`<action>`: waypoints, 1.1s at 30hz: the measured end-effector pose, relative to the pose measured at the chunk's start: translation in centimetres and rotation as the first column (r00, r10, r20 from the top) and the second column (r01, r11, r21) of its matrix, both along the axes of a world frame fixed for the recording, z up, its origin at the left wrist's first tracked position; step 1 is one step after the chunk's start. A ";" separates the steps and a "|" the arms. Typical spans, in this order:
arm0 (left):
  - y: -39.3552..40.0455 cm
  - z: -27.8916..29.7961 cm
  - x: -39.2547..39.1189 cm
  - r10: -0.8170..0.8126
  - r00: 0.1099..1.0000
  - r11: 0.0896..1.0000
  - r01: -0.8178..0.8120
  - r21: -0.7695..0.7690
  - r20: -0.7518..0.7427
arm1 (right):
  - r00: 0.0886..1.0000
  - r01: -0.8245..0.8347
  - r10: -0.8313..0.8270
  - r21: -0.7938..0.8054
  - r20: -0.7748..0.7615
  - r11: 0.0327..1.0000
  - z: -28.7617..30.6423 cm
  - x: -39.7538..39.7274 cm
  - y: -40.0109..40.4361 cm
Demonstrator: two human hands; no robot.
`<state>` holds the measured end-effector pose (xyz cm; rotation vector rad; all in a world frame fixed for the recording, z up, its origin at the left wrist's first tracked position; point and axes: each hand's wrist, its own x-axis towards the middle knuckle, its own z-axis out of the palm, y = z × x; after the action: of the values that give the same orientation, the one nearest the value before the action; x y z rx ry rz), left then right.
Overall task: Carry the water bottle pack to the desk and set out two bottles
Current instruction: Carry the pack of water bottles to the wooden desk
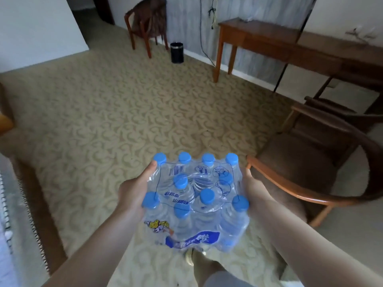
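Note:
A shrink-wrapped water bottle pack [196, 201] with several blue-capped clear bottles hangs in front of me, above the carpet. My left hand [134, 191] presses against its left side, thumb up by a far corner cap. On the opposite side my right hand [253, 189] grips the pack, partly hidden behind it. The wooden desk [290, 41] stands along the far right wall, well beyond the pack.
A wooden armchair [315, 160] sits close on my right, before the desk. Another chair [148, 21] and a black waste bin [176, 52] stand by the far wall. A bed edge [31, 183] runs along the left. Patterned carpet [124, 100] lies between.

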<state>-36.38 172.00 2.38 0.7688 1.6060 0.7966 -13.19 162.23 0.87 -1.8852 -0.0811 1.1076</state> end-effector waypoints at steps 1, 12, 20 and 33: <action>2.3 -0.3 1.1 -0.004 1.000 1.000 0.004 -0.008 0.008 | 1.000 0.017 -0.017 -0.012 0.000 1.000 -0.2 1.1 2.3; 26.6 1.4 14.0 -0.106 0.994 0.994 0.107 -0.037 0.034 | 0.994 0.095 -0.095 -0.015 -0.045 0.995 1.5 13.4 25.5; 46.2 1.7 24.2 -0.198 0.970 0.980 0.199 0.005 0.143 | 0.970 0.231 -0.229 0.023 -0.078 0.973 0.6 22.4 42.6; 72.2 2.5 46.5 -0.394 0.911 0.919 0.395 0.018 0.124 | 0.862 0.500 -0.494 0.032 -0.113 0.866 0.4 40.9 63.9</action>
<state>10.15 244.15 4.92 0.9807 1.2818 0.5324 27.70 226.15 1.23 -1.6576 0.4085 0.8249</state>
